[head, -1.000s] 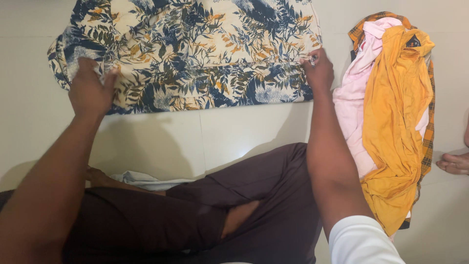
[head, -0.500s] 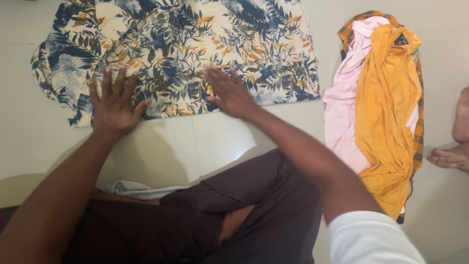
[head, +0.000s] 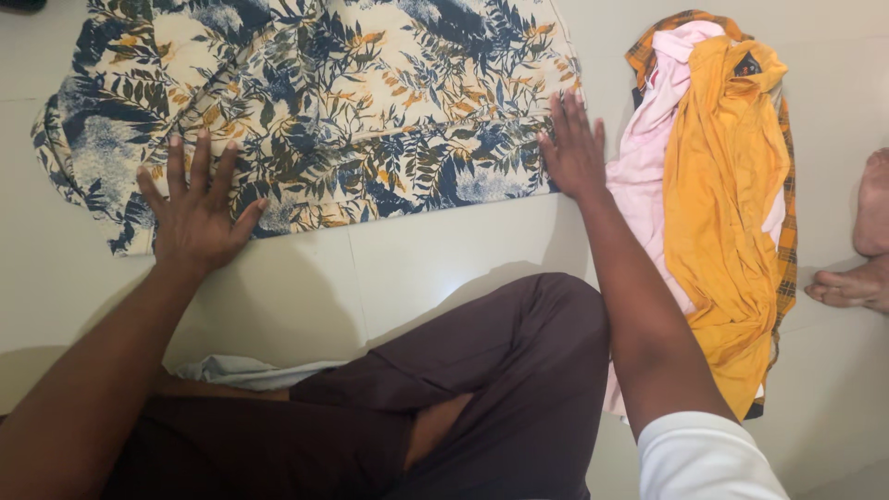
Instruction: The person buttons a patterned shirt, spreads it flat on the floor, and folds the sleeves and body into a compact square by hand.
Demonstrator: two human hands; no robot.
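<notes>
A cream garment with a blue and orange leaf print [head: 352, 102] lies spread flat on the pale tiled floor [head: 444, 250]. My left hand [head: 193, 211] rests flat on its near left edge, fingers spread. My right hand [head: 572, 148] presses flat on its near right corner, fingers straight and together. Neither hand grips anything.
A heap of clothes [head: 718, 185], with yellow, pink and orange-checked pieces, lies to the right of the printed garment. Another person's bare foot [head: 857, 278] shows at the right edge. My crossed legs in dark trousers [head: 444, 407] fill the near floor, with a pale cloth [head: 241, 372] beside them.
My right hand slid from the middle of the garment's near edge out to its right corner. The left hand stayed flat near the left edge. The view shifted slightly.
</notes>
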